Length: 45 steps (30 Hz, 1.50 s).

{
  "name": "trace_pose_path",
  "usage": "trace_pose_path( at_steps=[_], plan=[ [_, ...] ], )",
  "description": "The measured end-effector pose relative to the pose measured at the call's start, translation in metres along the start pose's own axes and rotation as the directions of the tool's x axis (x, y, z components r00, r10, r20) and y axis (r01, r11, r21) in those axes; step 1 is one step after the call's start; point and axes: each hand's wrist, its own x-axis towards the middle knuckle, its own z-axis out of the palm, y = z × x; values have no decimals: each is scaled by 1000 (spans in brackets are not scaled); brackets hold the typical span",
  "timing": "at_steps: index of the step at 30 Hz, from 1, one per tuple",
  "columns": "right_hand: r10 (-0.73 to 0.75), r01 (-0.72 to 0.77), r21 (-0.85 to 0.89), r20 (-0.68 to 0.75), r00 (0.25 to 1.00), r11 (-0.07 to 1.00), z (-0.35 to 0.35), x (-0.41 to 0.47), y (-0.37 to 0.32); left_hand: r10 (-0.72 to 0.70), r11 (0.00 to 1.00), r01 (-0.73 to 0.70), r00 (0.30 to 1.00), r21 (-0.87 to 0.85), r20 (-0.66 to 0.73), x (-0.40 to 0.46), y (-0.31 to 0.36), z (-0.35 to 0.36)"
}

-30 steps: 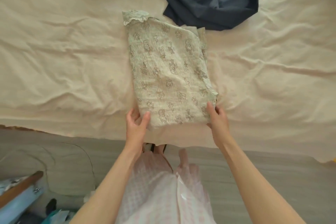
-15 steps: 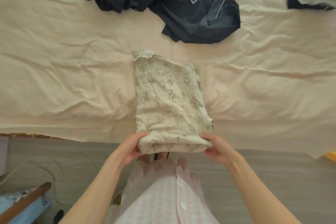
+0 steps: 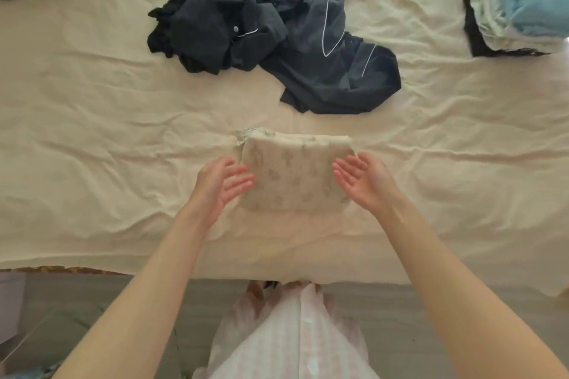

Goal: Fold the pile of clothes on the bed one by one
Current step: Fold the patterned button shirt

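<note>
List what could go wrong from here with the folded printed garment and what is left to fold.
1. The printed garment lies folded with both hands, left hand and right hand, open beside it; its frilly corner sticks out at the far left, so the fold may spring open.
2. The dark clothes lie tangled close behind it; pulling one out could drag the others onto the folded piece.

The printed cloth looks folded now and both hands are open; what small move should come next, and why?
Probably lay both palms on the printed cloth and press it flat. It lies folded in a compact rectangle on the bed sheet, with the left hand and right hand open at its sides, gripping nothing. The dark clothes beyond it lie crumpled, not yet folded.
</note>
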Motion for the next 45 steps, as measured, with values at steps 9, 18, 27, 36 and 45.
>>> trace_pose_path(
  at_steps=[9,18,27,36,45],
  plan=[
    [-552,475,-793,608,571,-382,3,67,77,574,-340,-528,539,778,616,59,-44,54],
    [-478,276,-794,561,676,-541,-4,133,119,493,-368,-433,659,823,568,134,-94,33],
    [-795,405,-861,1,606,307,-10,72,49,637,17,-539,655,842,406,92,-38,19],
    [-66,26,-535,-56,996,845,-26,82,28,94,841,-147,987,521,127,98,-29,2],
    [-99,81,-497,-11,995,864,-47,24,16,116,876,-208,967,435,227,44,-22,8]
  ],
)
